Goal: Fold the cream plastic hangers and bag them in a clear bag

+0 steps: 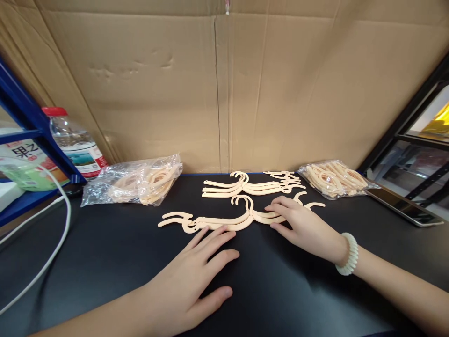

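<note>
Two cream folding hangers [224, 222] lie spread side by side on the black table, their hooks curling up at the centre. My left hand [196, 276] is spread, palm down, its fingertips at the lower edge of the hangers' left arm. Over the right arm of the same hangers rests my right hand [298, 224], thumb at the near edge and fingers on top, with a pale coiled band on the wrist. Just behind lies another group of several cream hangers [224, 189], overlapping, with small pieces at their right end.
Clear plastic bags of cream parts lie at the left [143, 182] and right [333, 178]. A red-capped bottle [77, 145] and white cable [66, 220] are at the left. A phone-like device [403, 203] lies far right. Cardboard [157, 93] stands behind the black table [115, 252].
</note>
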`<state>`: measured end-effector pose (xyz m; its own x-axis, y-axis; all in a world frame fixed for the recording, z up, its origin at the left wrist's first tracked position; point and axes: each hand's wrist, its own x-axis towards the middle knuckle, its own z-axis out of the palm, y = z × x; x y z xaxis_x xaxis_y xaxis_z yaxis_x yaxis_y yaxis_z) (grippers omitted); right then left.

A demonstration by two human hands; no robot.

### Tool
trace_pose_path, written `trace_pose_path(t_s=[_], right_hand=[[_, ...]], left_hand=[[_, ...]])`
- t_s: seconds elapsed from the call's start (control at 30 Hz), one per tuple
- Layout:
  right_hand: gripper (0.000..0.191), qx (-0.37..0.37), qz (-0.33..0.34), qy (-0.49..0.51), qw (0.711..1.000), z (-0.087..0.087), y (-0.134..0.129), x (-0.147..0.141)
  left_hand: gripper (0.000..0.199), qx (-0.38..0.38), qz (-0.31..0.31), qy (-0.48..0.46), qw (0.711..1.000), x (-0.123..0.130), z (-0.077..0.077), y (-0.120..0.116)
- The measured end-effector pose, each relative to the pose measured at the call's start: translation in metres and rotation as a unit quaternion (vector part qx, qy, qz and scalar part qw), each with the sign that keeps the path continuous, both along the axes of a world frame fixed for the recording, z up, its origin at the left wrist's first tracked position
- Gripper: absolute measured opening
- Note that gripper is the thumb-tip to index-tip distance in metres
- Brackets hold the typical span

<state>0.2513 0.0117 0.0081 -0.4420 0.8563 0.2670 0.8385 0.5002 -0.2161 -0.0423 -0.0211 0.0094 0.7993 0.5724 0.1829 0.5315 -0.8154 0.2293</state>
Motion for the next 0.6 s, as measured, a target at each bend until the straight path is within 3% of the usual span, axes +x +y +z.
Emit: trace_pose_path(t_s=[0.17, 0.6], right_hand=[[0.025, 0.014, -0.019, -0.053, 0.998, 0.0037, 0.0021, 0.0063], [0.025, -0.055, -0.083, -0.080, 0.992, 0.0099, 0.0008, 0.0108]], left_hand=[[0.047, 0.026, 0.025, 0.015, 0.999, -0.0018, -0.0024, 0.0037], [0.044, 0.027, 0.036, 0.001, 0.999, -0.0015, -0.0070, 0.0061]])
